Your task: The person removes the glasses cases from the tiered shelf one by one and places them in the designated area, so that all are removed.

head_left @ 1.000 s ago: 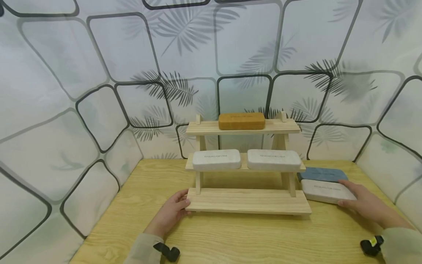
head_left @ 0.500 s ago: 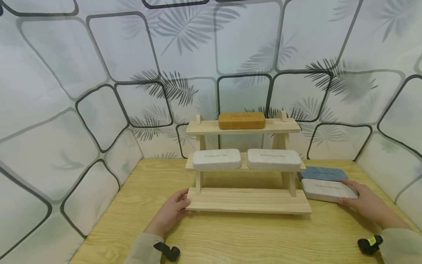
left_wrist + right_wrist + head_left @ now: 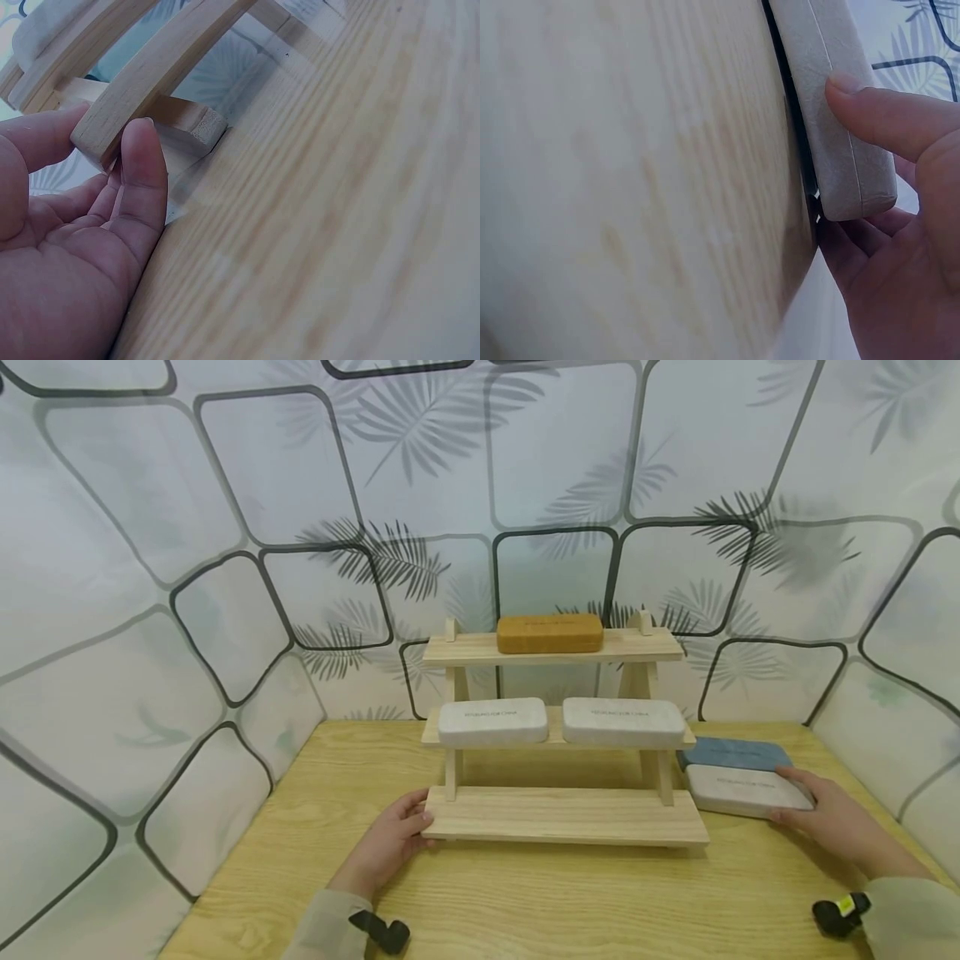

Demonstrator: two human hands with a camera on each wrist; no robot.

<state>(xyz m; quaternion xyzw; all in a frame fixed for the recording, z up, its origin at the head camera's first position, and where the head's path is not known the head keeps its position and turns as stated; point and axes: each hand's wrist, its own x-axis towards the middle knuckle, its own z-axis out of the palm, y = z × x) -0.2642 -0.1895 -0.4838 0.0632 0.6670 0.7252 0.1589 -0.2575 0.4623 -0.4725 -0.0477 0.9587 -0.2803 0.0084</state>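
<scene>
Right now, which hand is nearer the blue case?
Right. The right hand grips the white case beside the blue case; the left hand holds the wooden shelf's far end.

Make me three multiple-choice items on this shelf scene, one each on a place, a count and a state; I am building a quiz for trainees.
1. Where does the brown case sit?
A. top shelf
B. middle shelf
C. on the table

2. How many white cases are in view?
A. one
B. two
C. three

3. What is the right hand doing?
A. lying flat on the table
B. gripping the white case beside the rack
C. holding the blue case in the air

Answers:
1 A: it lies on the wooden rack's highest board.
2 C: two on the middle shelf, one on the table.
3 B: its thumb and fingers close round that case's end, in front of the blue case.
</scene>
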